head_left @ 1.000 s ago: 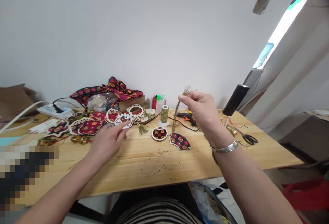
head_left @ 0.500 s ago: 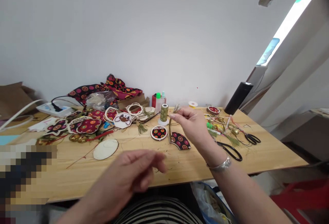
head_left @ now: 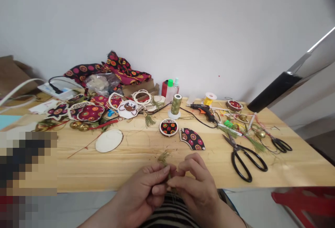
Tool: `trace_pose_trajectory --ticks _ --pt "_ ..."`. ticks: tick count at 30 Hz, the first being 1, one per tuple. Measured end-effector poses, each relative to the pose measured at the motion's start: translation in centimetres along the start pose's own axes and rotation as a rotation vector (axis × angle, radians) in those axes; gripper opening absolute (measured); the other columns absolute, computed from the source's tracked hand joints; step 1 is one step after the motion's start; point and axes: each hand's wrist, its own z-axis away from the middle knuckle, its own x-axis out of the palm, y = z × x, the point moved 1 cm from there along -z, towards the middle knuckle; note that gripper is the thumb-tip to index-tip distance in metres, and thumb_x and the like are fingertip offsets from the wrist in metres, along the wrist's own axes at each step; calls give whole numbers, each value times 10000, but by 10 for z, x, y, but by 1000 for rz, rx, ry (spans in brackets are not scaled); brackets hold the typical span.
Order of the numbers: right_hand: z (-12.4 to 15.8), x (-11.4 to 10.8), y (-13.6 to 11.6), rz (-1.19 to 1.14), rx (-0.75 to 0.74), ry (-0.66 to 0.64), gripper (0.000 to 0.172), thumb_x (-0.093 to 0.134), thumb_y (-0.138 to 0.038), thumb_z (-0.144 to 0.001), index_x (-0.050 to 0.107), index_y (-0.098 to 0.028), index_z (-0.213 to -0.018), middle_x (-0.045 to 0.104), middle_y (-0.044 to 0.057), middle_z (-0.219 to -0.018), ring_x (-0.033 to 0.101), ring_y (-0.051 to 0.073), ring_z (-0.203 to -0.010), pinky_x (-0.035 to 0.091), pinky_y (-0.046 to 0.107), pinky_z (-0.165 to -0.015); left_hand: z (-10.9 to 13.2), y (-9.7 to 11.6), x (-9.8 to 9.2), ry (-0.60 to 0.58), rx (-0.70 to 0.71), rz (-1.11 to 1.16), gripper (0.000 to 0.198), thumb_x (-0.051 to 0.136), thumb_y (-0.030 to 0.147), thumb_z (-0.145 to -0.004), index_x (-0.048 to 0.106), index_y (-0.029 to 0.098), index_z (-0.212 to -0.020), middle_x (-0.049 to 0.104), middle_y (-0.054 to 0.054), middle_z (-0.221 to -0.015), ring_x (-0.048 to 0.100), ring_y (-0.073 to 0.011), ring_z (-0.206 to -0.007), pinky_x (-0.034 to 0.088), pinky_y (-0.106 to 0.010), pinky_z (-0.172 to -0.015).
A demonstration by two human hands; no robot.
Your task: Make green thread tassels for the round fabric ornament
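Observation:
A small bundle of olive-green thread (head_left: 164, 157) is pinched between my two hands, low over the table's front edge. My left hand (head_left: 154, 184) has thumb and fingers closed on it, and its frayed end pokes up above the fingertips. My right hand (head_left: 196, 182) grips the lower strands, fingers curled close beside the left. Beyond the hands lie a round wooden-framed ornament with patterned fabric (head_left: 169, 127) and a fan-shaped fabric piece (head_left: 193, 139). A spool of olive thread (head_left: 176, 104) stands upright behind them. Black-handled scissors (head_left: 244, 154) rest to the right, blades parted.
A hot glue gun (head_left: 202, 110) and a yellow ribbon spool (head_left: 209, 99) lie at the back. Several fabric ornaments (head_left: 90, 112) are piled left, near an oval wooden disc (head_left: 109, 141). Smaller scissors (head_left: 281, 145) and gold bells (head_left: 260, 134) sit right; a red stool (head_left: 306, 203) stands below.
My right hand has come down and back with the thread bundle. My left hand has moved right and now grips it too. The view has shifted, uncovering the glue gun and large scissors.

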Motion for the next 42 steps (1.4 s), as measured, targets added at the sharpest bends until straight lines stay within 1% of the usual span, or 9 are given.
trace_pose_trajectory --ticks 5,9,13,23,29,33,36,39,42 --pt "7 -2 14 -40 -22 -130 182 558 -62 -789 645 -217 -830 550 26 -760 464 158 -750 448 292 -645 -11 11 2 18 54 -80 94 697 170 -727 680 87 -767 573 -9 -686 305 24 -409 149 -109 -364" --pt "8 2 26 -106 -60 -188 76 571 -167 -839 637 -192 -809 564 14 -720 453 144 -757 431 261 -652 -22 25 4 83 95 -156 104 710 186 -711 676 94 -745 545 11 -649 302 15 -411 136 -123 -369" --pt "8 7 38 -134 -67 -249 36 587 -196 -839 622 -201 -838 608 -7 -718 457 134 -760 420 257 -691 -31 37 5 117 124 -181 131 721 200 -697 684 97 -769 519 23 -615 300 15 -398 126 -124 -368" --pt "11 17 54 -212 -65 -391 91 552 -261 -867 609 -216 -811 626 -33 -715 486 115 -764 401 228 -692 -36 47 5 182 194 -236 124 688 222 -733 696 102 -763 524 24 -603 347 4 -415 184 -124 -388" --pt "13 19 59 -268 -72 -468 134 524 -293 -885 619 -206 -847 630 -27 -748 490 111 -781 403 230 -724 -39 50 6 242 243 -250 125 697 230 -713 703 117 -766 516 39 -582 319 1 -407 168 -130 -391" --pt "14 20 60 -278 -65 -500 130 531 -288 -881 624 -204 -845 635 -31 -752 488 109 -783 398 228 -725 -44 51 4 324 297 -370 137 696 259 -720 718 138 -780 560 23 -582 410 -35 -485 268 -135 -453" --pt "15 22 60 -285 -53 -525 141 519 -288 -888 625 -210 -839 632 -36 -735 488 104 -767 394 228 -728 -46 50 3 298 360 -454 122 680 263 -736 718 148 -721 590 5 -581 484 -82 -588 354 -167 -556" --pt "17 25 60 -291 -37 -567 156 505 -295 -894 624 -215 -835 636 -40 -741 492 100 -759 393 227 -734 -44 47 5 238 363 -417 137 669 255 -744 709 142 -678 588 -2 -578 534 -116 -640 400 -210 -636" --pt "19 28 62 -286 -49 -597 189 490 -307 -898 627 -210 -810 638 -34 -737 503 105 -770 394 237 -765 -44 43 8 185 308 -301 116 677 246 -729 713 137 -748 548 16 -555 519 -108 -536 422 -245 -581"
